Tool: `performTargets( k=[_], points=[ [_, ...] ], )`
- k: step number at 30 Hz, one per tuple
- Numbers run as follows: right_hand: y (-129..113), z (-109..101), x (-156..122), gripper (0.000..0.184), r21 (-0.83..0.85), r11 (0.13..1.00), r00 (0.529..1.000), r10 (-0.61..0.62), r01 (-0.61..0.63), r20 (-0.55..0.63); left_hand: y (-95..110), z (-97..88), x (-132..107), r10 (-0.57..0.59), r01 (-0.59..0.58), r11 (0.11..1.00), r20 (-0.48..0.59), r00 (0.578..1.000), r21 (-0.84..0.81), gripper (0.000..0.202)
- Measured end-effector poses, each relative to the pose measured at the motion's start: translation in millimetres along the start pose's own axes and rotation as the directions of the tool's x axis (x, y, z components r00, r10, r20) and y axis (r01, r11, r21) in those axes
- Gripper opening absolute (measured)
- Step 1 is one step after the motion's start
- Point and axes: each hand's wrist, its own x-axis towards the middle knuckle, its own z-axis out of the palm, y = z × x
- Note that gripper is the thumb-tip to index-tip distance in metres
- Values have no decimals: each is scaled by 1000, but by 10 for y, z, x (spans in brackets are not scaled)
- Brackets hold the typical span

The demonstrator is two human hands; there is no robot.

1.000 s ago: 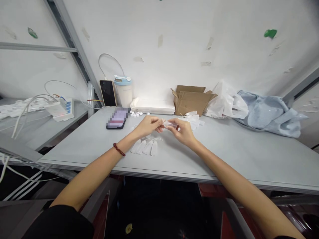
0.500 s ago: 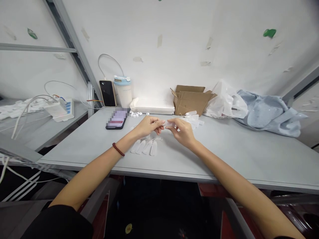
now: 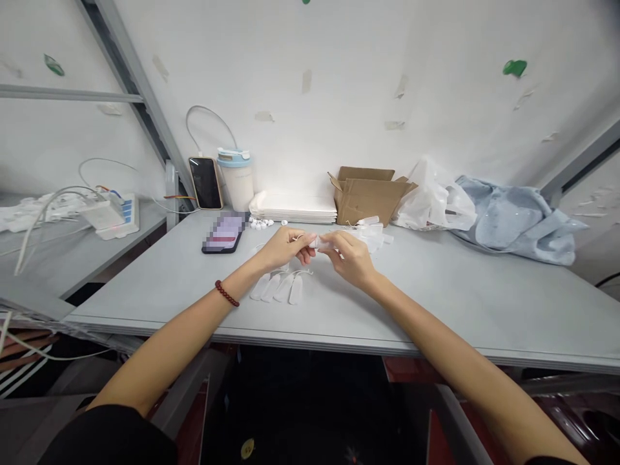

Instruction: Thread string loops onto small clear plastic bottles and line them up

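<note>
A small translucent white plastic bottle (image 3: 317,243) spans the gap between my two hands, mostly hidden by fingers. My left hand (image 3: 287,248) is closed, thumb and fingertips pinching its left end; whether a separate cap is there I cannot tell. My right hand (image 3: 352,257) grips the other end between thumb and fingers. Below my left hand, several flat translucent bottles (image 3: 282,288) with thin stringy ends lie side by side on the grey table (image 3: 436,290). Beyond it sits a cluster of small white caps (image 3: 261,223). More clear plastic pieces (image 3: 374,239) lie behind my right hand.
Along the back stand an upright phone (image 3: 206,183), a lidded cup (image 3: 236,179), a white stack (image 3: 293,208), an open cardboard box (image 3: 368,197), a white plastic bag (image 3: 438,197) and a pale blue bundle (image 3: 518,216). Another phone (image 3: 223,232) lies flat at left.
My hands have drawn closer together, and the gap between their fingertips has narrowed around the bottle. The whole view has shifted slightly, moving the scene a little left.
</note>
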Motion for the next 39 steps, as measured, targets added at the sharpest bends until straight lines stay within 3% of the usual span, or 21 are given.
performTargets(
  k=[5,11,15,18,22,24,26,30,33,36,39],
  points=[
    [-42,-7,10,13,12,1000,1000,-21,21,5,21,-9,-9,-36,36,999,-14,999,-26,47],
    [-48,-24,2,15,6,999,997,48,-48,65,10,-16,-17,-88,87,994,27,996,66,51],
    [-41,-41,6,18,45,996,990,75,-81,116,-9,14,-24,45,-39,979,-23,999,198,48],
    [-61,-88,47,22,165,968,975,166,-190,150,-6,42,-36,177,-154,940,-47,983,303,43],
    [-93,-171,117,28,340,839,892,325,-426,315,4,73,-52,352,-261,837,-108,930,481,32],
    [-92,-184,128,30,375,797,866,345,-474,361,3,78,-52,375,-273,827,-119,919,491,29],
    [-80,-163,116,28,362,822,887,336,-440,316,-3,72,-46,332,-250,868,-128,935,429,30],
    [-46,-72,63,21,200,962,978,161,-186,136,-17,35,-24,166,-146,956,-60,984,255,41],
    [-29,-39,39,21,109,992,996,61,-68,71,-19,23,-10,22,-24,994,19,1000,110,47],
    [-20,-58,29,22,63,997,994,45,-51,97,-12,40,-8,-42,42,999,16,999,7,47],
    [-23,-107,33,27,57,996,981,61,-73,182,4,68,-21,-14,14,1000,2,1000,-14,47]
  ],
)
